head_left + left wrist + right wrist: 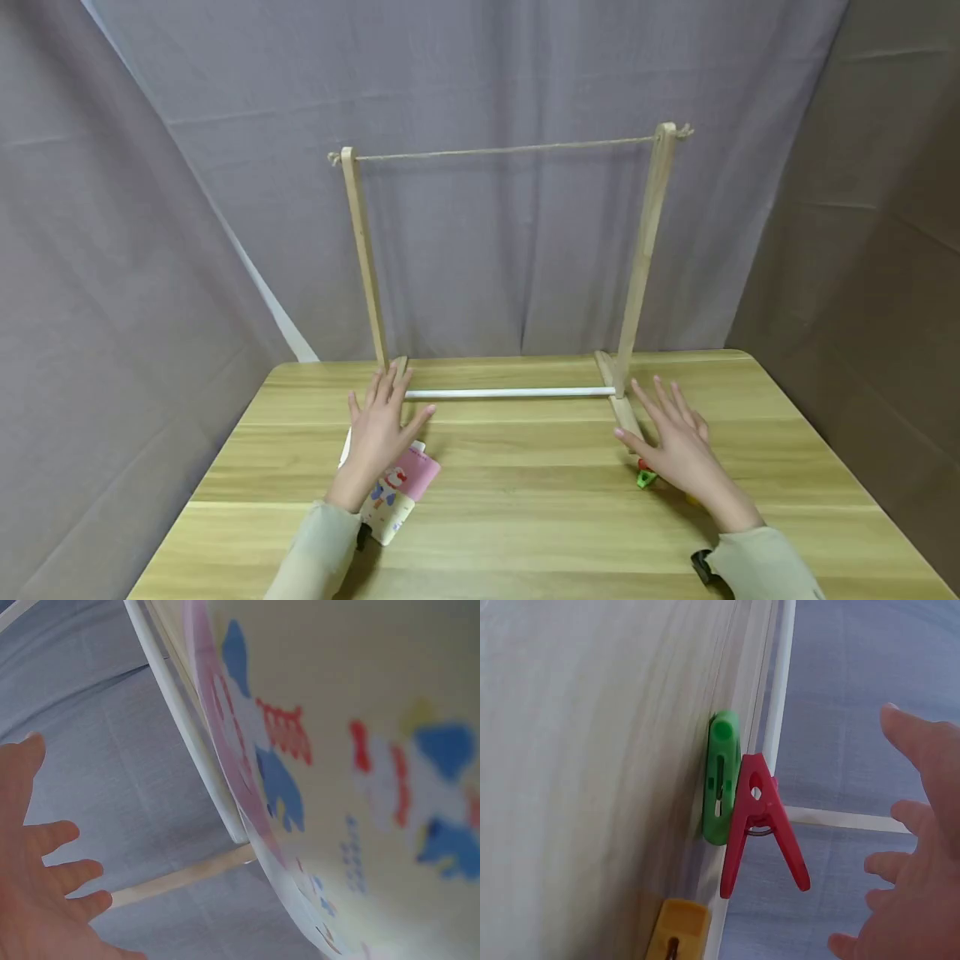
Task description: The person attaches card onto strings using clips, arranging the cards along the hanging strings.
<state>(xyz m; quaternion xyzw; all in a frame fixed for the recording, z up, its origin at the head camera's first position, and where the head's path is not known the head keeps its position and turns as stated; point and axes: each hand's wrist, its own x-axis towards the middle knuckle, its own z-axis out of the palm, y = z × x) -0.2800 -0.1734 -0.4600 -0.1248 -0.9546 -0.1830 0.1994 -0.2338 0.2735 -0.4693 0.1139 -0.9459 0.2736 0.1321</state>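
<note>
On table | both hands (378,421) (675,446) spread flat, empty | pegs (646,478) half-hidden under right.

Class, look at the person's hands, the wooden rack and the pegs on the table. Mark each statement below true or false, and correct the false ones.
1. A string runs between the tops of the rack's two posts. True.
2. The left hand grips the pink-edged card. False: its fingers are spread and straight above the card.
3. A green peg and a red peg lie side by side by the right hand. True.
4. The right hand holds a yellow peg. False: that hand is open and holds nothing.
5. Clothes hang from the string. False: it is bare.
</note>
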